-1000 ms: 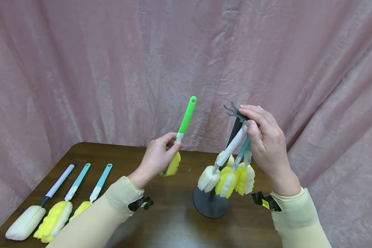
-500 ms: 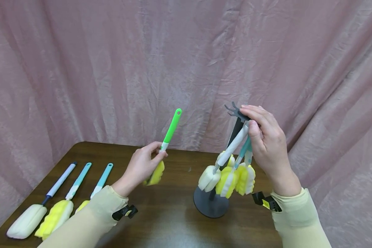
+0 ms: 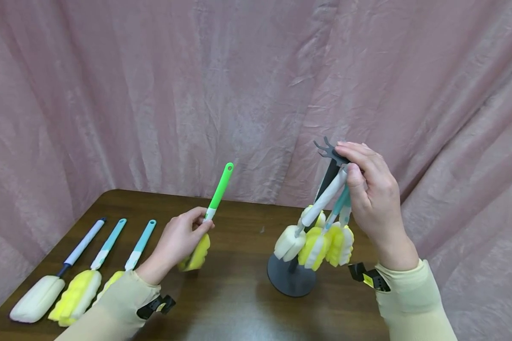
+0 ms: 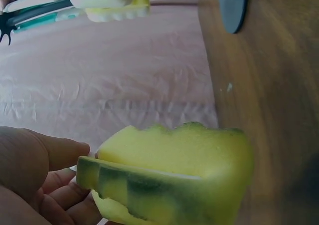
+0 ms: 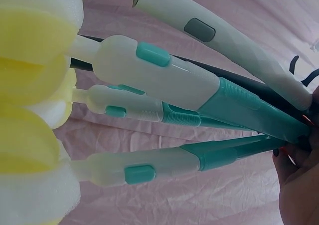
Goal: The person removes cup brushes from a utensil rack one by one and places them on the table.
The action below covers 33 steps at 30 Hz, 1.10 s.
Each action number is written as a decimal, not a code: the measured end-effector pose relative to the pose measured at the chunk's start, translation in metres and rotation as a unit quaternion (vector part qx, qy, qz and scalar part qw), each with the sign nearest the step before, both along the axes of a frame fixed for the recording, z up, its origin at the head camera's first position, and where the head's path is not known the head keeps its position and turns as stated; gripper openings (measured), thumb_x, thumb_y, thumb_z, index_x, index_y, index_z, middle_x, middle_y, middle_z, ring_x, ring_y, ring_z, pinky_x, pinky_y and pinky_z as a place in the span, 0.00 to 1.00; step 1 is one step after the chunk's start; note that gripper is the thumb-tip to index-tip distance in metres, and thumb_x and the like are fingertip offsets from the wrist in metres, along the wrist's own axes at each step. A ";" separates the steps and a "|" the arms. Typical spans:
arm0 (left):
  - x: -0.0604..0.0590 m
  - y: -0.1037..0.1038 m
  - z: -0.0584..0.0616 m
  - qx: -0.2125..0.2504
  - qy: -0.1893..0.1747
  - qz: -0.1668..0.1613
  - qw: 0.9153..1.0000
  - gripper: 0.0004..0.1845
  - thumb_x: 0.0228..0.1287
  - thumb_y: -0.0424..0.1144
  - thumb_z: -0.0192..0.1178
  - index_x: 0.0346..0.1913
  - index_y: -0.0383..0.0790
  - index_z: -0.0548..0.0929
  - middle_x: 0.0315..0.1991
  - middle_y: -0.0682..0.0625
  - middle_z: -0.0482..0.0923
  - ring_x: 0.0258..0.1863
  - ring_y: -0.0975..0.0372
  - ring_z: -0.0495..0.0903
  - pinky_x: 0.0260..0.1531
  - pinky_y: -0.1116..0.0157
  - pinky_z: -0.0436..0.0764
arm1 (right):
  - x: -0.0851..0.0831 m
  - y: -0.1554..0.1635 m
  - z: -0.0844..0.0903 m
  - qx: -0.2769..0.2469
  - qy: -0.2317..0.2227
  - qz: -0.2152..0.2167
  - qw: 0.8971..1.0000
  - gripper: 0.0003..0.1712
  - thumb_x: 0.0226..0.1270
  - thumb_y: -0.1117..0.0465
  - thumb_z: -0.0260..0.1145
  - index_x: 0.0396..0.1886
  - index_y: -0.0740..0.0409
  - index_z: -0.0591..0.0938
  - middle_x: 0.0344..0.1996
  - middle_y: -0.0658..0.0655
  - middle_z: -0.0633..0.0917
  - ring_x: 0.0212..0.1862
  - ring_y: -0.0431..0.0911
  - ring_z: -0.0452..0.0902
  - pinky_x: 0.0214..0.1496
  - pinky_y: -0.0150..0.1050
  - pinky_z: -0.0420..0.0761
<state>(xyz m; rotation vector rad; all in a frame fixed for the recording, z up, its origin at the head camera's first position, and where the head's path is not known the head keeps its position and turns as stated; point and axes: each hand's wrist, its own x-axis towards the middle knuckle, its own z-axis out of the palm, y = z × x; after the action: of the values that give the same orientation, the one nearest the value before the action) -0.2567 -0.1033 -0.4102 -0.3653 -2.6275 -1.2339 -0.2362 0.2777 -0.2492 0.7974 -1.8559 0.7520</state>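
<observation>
A green brush [image 3: 209,215] is grasped near its sponge by the left hand [image 3: 177,241], handle tilted toward one o'clock, above the table [image 3: 239,308]; the top of the stand [image 3: 291,279], at three o'clock from it, is pinched by the right hand [image 3: 373,199], where hung brushes [image 3: 320,237] are gathered; three brushes [image 3: 81,279] are laid flat at nine o'clock.

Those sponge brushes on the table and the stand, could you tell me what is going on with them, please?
A person's left hand holds a green-handled sponge brush above the brown table, its yellow sponge end down. The right hand grips the top of a dark stand, where several brushes hang. Three more brushes lie side by side at the table's left.
</observation>
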 end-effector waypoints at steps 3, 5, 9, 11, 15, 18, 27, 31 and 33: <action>0.005 -0.005 -0.005 0.003 -0.014 0.004 1.000 0.09 0.82 0.38 0.66 0.58 0.42 0.88 0.39 0.58 0.90 0.34 0.63 0.84 0.37 0.58 0.78 | 0.001 0.000 0.000 -0.002 -0.001 0.000 1.000 0.22 0.84 0.63 0.55 0.65 0.66 0.88 0.65 0.63 0.87 0.69 0.63 0.80 0.82 0.53 0.66; 0.008 -0.009 -0.008 0.008 -0.025 0.004 1.000 0.11 0.82 0.38 0.66 0.60 0.41 0.87 0.39 0.57 0.90 0.34 0.63 0.85 0.36 0.58 0.78 | 0.001 -0.001 0.000 -0.005 0.000 0.000 1.000 0.22 0.84 0.63 0.55 0.64 0.66 0.88 0.64 0.63 0.88 0.69 0.61 0.80 0.82 0.53 0.66; 0.015 -0.015 -0.013 0.012 -0.047 0.005 0.999 0.11 0.82 0.37 0.66 0.61 0.39 0.87 0.39 0.56 0.90 0.35 0.62 0.85 0.36 0.58 0.80 | 0.001 -0.001 -0.001 -0.006 0.003 0.002 1.000 0.21 0.84 0.64 0.55 0.64 0.66 0.88 0.64 0.63 0.88 0.69 0.59 0.80 0.82 0.54 0.67; 0.018 -0.018 -0.016 0.010 -0.055 0.004 0.998 0.11 0.82 0.37 0.66 0.60 0.39 0.87 0.39 0.56 0.90 0.34 0.62 0.85 0.35 0.59 0.80 | 0.001 -0.001 -0.001 -0.005 0.003 0.002 1.000 0.21 0.84 0.63 0.55 0.64 0.67 0.88 0.64 0.63 0.88 0.69 0.59 0.80 0.82 0.54 0.66; 0.021 -0.022 -0.022 0.004 -0.072 0.006 0.997 0.09 0.82 0.37 0.66 0.58 0.40 0.88 0.38 0.57 0.89 0.34 0.62 0.85 0.34 0.60 0.81 | 0.001 -0.001 -0.001 -0.004 0.004 0.001 1.000 0.22 0.84 0.63 0.55 0.64 0.66 0.88 0.64 0.62 0.88 0.70 0.59 0.80 0.82 0.53 0.66; 0.022 -0.025 -0.027 0.003 -0.088 0.006 0.996 0.10 0.82 0.37 0.66 0.58 0.40 0.87 0.38 0.57 0.90 0.36 0.62 0.87 0.36 0.59 0.81 | 0.001 -0.001 -0.002 -0.004 0.003 0.001 1.000 0.22 0.84 0.63 0.55 0.64 0.67 0.88 0.64 0.62 0.88 0.70 0.59 0.80 0.82 0.53 0.66; 0.028 -0.036 -0.037 0.010 -0.115 0.003 0.993 0.13 0.81 0.36 0.67 0.62 0.35 0.85 0.39 0.53 0.92 0.37 0.64 0.88 0.37 0.61 0.83 | 0.002 -0.002 -0.002 -0.009 0.007 0.002 1.000 0.22 0.84 0.62 0.55 0.63 0.67 0.88 0.63 0.63 0.88 0.69 0.61 0.80 0.82 0.54 0.67; 0.028 -0.043 -0.040 -0.009 -0.109 0.011 0.994 0.14 0.80 0.35 0.67 0.62 0.35 0.85 0.38 0.53 0.92 0.36 0.64 0.89 0.38 0.59 0.82 | 0.003 -0.002 -0.001 -0.010 0.009 0.002 1.000 0.22 0.85 0.61 0.55 0.63 0.67 0.88 0.63 0.63 0.88 0.68 0.62 0.80 0.82 0.54 0.66; 0.028 -0.047 -0.042 -0.026 -0.101 0.015 0.994 0.14 0.79 0.36 0.68 0.61 0.35 0.85 0.37 0.54 0.92 0.35 0.65 0.88 0.37 0.58 0.81 | 0.002 -0.002 -0.002 -0.011 0.009 0.003 1.000 0.22 0.85 0.61 0.56 0.63 0.67 0.88 0.63 0.63 0.88 0.69 0.61 0.80 0.82 0.54 0.66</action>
<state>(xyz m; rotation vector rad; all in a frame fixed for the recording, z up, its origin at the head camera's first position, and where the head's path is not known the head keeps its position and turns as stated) -0.2286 -0.1502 -0.4520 -0.2190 -2.8281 -1.2572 -0.2340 0.2755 -0.2508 0.7936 -1.8265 0.7647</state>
